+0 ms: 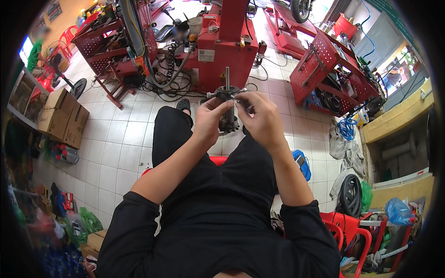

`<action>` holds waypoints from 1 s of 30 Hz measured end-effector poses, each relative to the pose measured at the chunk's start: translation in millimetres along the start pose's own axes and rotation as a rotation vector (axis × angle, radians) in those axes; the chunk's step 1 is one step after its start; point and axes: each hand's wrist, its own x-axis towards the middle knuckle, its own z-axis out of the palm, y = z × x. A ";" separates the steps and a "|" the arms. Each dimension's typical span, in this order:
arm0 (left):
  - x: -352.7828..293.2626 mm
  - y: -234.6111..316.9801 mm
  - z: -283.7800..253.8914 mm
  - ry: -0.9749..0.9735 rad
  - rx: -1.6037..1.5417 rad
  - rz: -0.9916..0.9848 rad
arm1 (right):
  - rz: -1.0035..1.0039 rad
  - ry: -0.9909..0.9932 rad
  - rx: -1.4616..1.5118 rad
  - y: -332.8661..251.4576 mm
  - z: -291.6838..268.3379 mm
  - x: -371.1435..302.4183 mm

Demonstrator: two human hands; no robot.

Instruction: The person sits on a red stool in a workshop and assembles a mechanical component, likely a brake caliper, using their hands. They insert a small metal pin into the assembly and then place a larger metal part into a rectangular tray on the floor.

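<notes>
Between my knees stands a dark metal assembly (229,121) with a bright shaft (227,76) pointing up, a round flange near its top and a toothed ring at its lower end. My left hand (207,121) is at the flange's near left side, thumb and forefinger pinched together. From the right, my right hand (263,118) meets it, its fingers curled and pinching close to the left fingertips. Whatever small piece lies between the fingertips is too small to make out. My fingers cover part of the assembly's near side.
Ahead stands a red machine (227,58) with hoses and cables on the tiled floor. A red tool cart (324,72) is at the right, a red workbench (109,51) at the left. Cardboard boxes (62,116), a blue case (301,164) and a black tire (350,194) lie around me.
</notes>
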 end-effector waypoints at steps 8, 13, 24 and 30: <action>0.0 -5.4 -2.7 -0.038 0.038 0.085 | -0.064 0.080 -0.243 1.3 7.1 -2.0; -2.3 -5.6 -2.4 -0.051 0.052 0.070 | -0.109 0.103 -0.447 -0.5 6.6 -1.9; -2.2 -5.2 1.3 0.009 -0.003 0.076 | -0.022 0.110 -0.220 -16.1 7.1 -2.2; 1.2 -9.3 -10.6 -0.042 0.063 0.076 | -0.167 0.042 -0.280 1.6 7.1 -5.9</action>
